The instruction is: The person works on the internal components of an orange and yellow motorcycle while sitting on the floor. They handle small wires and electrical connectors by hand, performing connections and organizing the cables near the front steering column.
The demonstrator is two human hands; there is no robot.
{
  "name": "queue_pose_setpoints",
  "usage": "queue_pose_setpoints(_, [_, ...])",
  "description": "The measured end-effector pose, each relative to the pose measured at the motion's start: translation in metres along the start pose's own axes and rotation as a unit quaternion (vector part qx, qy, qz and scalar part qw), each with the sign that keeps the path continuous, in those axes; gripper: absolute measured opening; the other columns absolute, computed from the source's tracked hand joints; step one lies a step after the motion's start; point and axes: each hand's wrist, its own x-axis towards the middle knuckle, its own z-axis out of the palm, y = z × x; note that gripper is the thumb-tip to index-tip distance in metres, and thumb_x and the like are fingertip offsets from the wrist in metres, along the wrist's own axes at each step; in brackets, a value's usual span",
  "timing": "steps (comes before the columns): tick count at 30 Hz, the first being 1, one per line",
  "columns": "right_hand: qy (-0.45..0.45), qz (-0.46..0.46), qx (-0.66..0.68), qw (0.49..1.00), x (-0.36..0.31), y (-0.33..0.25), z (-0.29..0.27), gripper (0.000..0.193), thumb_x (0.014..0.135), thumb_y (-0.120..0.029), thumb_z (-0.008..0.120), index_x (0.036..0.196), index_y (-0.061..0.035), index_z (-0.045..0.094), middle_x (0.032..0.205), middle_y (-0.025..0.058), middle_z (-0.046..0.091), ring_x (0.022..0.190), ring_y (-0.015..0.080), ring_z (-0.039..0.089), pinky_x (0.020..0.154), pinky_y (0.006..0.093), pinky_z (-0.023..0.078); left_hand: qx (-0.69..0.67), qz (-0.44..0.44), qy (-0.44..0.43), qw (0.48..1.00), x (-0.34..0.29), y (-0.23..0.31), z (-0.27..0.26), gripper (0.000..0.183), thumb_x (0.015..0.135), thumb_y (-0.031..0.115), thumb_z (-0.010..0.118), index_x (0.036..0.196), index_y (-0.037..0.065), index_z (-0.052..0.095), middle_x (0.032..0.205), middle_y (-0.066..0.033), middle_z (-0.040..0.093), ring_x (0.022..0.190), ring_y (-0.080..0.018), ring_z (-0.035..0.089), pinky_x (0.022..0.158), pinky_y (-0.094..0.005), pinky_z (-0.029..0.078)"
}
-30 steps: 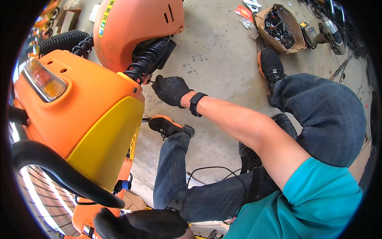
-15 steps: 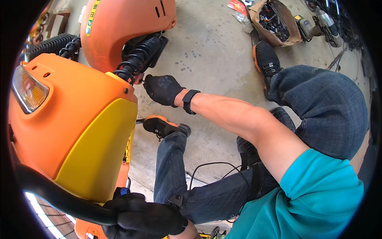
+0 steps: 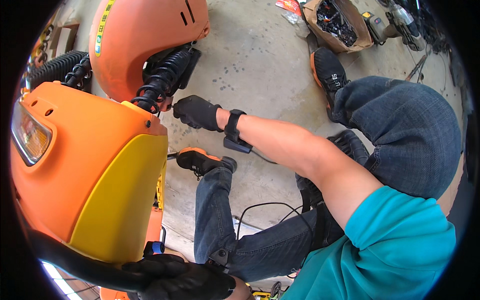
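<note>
My right hand [image 3: 196,113], in a black work glove, is closed beside the lower end of a black coil-spring shock absorber [image 3: 159,85]. A thin dark tip shows between its fingers and the orange bracket; what it belongs to is hidden. My left hand [image 3: 187,280], gloved in black too, rests with its fingers over a thick curved black bar [image 3: 85,262] at the lower left. Between the hands stands an orange vehicle front panel [image 3: 92,130] with a yellow side [image 3: 120,195] and a clear-and-amber lamp [image 3: 32,132]. The shock reaches under an orange fender [image 3: 142,45].
Top right, a paper bag [image 3: 362,42] of small dark parts stands near a cordless power tool [image 3: 377,27]. My shoes [image 3: 327,75] and jeans [image 3: 400,135] take up the right and middle. A black cable [image 3: 265,204] loops over my leg. A blue knob [image 3: 158,247] sits near my left hand.
The view has shifted slightly. My right wrist has turned, bringing a dark box on its strap into sight, while the hand stays by the shock's lower end. My left hand remains at the bar.
</note>
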Motion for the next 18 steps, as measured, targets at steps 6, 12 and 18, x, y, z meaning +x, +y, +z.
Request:
queue_pose_setpoints(6, [-0.129,0.419,0.616,0.654,-0.002,-0.013,-0.015,0.04,0.094,-0.027,0.053,0.058,-0.0211,0.039,0.051,-0.0081,0.032,0.039,0.0073,0.031,0.039,0.024,0.024,0.07,0.024,0.042,0.996,0.009,0.001,0.005,0.018,0.1,0.015,0.057,0.111,0.0,0.058,0.085,-0.0128,0.061,0.06,-0.0162,0.06,0.05,-0.0234,0.05])
queue_pose_setpoints(12, [0.022,0.401,0.333,0.853,-0.008,-0.043,0.001,0.021,0.094,-0.026,0.054,0.093,-0.0082,0.065,0.066,-0.0023,0.051,0.052,0.0091,0.043,0.048,0.0241,0.033,0.055,0.02,0.067,0.996,0.015,0.009,0.009,0.013,0.1,0.014,0.057,0.106,0.002,0.058,0.073,-0.007,0.053,0.053,-0.0122,0.052,0.044,-0.0218,0.045])
queue_pose_setpoints(18, [-0.059,0.415,0.621,0.662,-0.008,-0.025,-0.004,0.026,0.096,-0.031,0.052,0.08,-0.0127,0.06,0.059,-0.0069,0.041,0.047,0.0073,0.038,0.044,0.0249,0.03,0.198,0.07,0.069,0.975,0.015,0.004,0.008,0.02,0.099,0.016,0.06,0.111,0.001,0.059,0.075,-0.0068,0.055,0.054,-0.0127,0.054,0.045,-0.0233,0.044])
